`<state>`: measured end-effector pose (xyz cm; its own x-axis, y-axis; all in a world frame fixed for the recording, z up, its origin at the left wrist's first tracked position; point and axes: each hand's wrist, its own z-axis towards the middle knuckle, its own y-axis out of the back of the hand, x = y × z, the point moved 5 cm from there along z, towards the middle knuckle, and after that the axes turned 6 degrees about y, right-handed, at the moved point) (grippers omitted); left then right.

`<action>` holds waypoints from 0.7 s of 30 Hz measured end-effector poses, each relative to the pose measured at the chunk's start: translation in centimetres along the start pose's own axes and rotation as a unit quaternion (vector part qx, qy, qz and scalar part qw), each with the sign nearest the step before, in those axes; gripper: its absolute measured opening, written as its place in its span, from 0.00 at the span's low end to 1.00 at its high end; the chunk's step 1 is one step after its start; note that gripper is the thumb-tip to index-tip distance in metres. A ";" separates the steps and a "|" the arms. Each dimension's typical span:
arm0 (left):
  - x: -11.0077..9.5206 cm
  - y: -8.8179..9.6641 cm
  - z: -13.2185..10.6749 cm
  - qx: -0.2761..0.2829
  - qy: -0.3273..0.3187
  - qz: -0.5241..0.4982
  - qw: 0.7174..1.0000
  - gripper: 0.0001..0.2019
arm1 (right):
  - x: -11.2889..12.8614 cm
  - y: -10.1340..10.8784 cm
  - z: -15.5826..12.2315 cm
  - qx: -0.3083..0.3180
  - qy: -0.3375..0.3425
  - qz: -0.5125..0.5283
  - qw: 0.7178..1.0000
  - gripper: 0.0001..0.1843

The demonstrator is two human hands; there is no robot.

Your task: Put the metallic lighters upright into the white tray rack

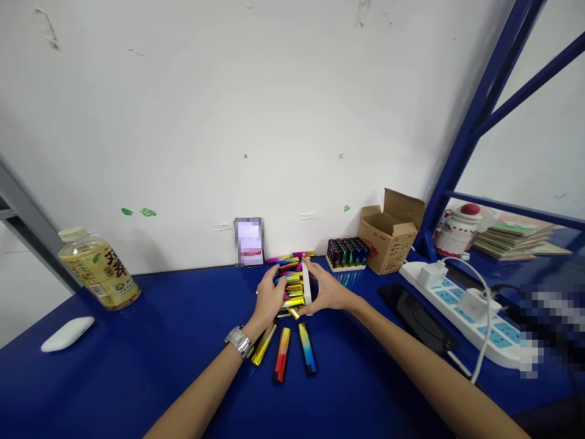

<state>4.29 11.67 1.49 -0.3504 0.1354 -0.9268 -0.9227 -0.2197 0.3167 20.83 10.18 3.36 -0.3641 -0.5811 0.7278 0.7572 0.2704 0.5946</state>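
A pile of shiny multicoloured lighters [292, 291] lies on the blue table [150, 366] near the wall. My left hand [269, 297], a metal watch on its wrist, curls round the pile's left side. My right hand [325, 289] cups the right side and presses a thin white tray edge [306, 283] against the lighters. Three lighters lie apart in a row just in front of my hands: a gold one [264, 344], a red-yellow one [282, 354] and a blue-yellow one [308, 348].
A white tray of upright lighters [347, 253] and an open cardboard box [390, 235] stand at the back right. A power strip with chargers [461, 314] and a black phone [418, 320] lie right. A tea bottle [98, 268] and white mouse-like object [67, 333] sit left.
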 end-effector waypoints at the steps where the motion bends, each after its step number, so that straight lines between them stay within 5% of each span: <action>1: -0.1 0.0 -0.1 0.000 -0.007 0.002 1.000 0.19 | 0.0 0.0 0.0 -0.001 0.002 0.004 1.000 0.71; 21: -1.5 0.4 -1.3 -0.034 -0.129 0.228 0.965 0.16 | -0.1 0.4 -0.1 -0.002 0.016 -0.022 1.000 0.70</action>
<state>4.68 10.10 2.70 -0.7531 0.2443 -0.6109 -0.6544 -0.3747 0.6568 21.21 10.20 3.48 -0.3796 -0.6175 0.6889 0.7424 0.2410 0.6251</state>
